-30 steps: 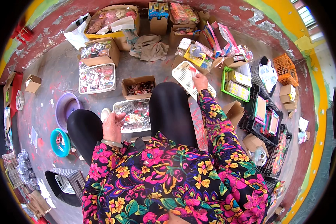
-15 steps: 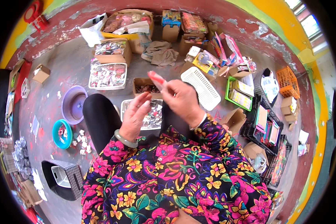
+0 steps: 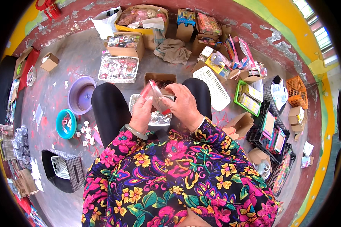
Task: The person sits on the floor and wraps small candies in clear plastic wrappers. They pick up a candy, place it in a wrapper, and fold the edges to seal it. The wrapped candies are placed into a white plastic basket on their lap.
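A small clear plastic packet with red edges (image 3: 155, 92) stands tilted between my hands, above my lap. My left hand (image 3: 141, 115) is closed on its left side, thumb against the plastic. My right hand (image 3: 183, 104) is closed at the packet's right side, fingertips pinched there; whether a small piece is also between them is too fine to make out. Below the hands, partly hidden by them, is a white basket (image 3: 134, 99) of small packets. Just beyond it sits a cardboard box (image 3: 149, 77) with dark reddish small items.
Left of my knees stand a purple basin (image 3: 72, 99) and a teal basin (image 3: 58, 126), with white scraps nearby. A white basket of packets (image 3: 117, 80) stands ahead. To the right are an overturned-looking white basket (image 3: 208, 81), a green tray (image 3: 236, 102) and black crates (image 3: 254, 132).
The packet was blurred in my right hand, with my left hand open beside it. Now it is lower, and both hands are closed on it. The view has shifted slightly.
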